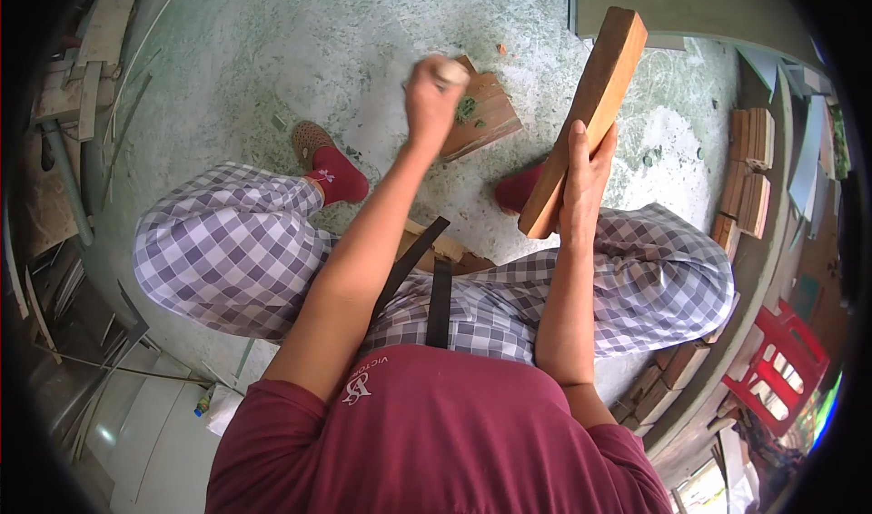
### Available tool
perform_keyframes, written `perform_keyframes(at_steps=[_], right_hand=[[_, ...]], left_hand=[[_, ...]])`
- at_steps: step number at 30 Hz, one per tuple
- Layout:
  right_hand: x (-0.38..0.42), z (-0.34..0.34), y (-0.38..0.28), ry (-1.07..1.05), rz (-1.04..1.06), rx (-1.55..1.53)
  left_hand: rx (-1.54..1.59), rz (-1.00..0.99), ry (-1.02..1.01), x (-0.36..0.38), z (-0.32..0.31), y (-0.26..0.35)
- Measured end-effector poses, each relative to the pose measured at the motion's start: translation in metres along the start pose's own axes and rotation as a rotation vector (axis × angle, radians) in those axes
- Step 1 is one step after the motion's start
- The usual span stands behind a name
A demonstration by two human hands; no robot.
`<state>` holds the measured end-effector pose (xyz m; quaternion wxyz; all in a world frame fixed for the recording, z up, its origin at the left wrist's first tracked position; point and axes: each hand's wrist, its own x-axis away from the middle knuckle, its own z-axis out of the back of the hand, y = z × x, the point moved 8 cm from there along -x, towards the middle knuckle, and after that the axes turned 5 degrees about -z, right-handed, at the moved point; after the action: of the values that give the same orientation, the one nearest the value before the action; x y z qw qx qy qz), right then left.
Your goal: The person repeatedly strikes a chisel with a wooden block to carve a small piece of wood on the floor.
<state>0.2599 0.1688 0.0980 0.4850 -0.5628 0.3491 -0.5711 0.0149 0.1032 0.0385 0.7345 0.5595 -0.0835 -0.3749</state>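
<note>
The left hand (429, 101), blurred, is closed around a pale, rounded object (451, 74) above a wooden board (495, 122) on the floor (363, 24). To the right, the right hand (586, 178) grips a long wooden block (601, 83) slantwise, far end rightward. Green bits (466, 109) lie on the board, between the feet.

The left forearm (368, 232) is slanting forward and inward; the blurred left hand (436, 98) is making a fist; the right hand (589, 178) is gripping, its thumb (578, 151) pointing forward.
</note>
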Motion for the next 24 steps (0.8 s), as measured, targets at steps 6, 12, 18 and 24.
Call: perform_keyframes(at_steps=[6,12,18,24], right_hand=[[-0.001,-0.004,-0.001,-0.009,0.054,0.077],[0.002,-0.005,0.004,-0.028,-0.016,0.020],[0.001,-0.006,0.005,-0.044,0.014,0.021],[0.008,-0.013,0.001,-0.068,-0.004,0.051]], left_hand=[[0.377,0.290,0.139,-0.009,0.008,-0.038],[0.230,0.281,0.054,0.007,-0.008,-0.042],[0.205,0.263,-0.011,0.006,-0.012,-0.033],[0.173,0.235,0.017,0.012,-0.015,-0.028]])
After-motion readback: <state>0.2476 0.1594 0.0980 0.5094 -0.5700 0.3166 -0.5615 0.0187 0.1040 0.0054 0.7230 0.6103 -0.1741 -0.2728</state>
